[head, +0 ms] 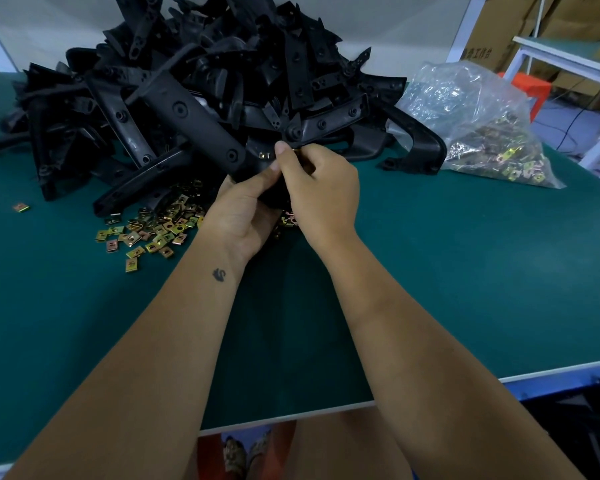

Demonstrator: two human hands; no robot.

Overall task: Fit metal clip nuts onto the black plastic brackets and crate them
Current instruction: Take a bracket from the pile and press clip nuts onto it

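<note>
At a green worktable, the left hand (246, 216) grips a black bracket (257, 164) near the heap while the right hand (317, 188) fingers pinch a clip nut (294, 150), which could slip or seat crooked.

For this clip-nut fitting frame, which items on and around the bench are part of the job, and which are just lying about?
In the job:
left hand and right hand on the held bracket
bracket pile
loose clip nuts
bag of clip nuts

Lying about:
cardboard boxes
orange stool
second bench
green bench top merely carries everything
</note>
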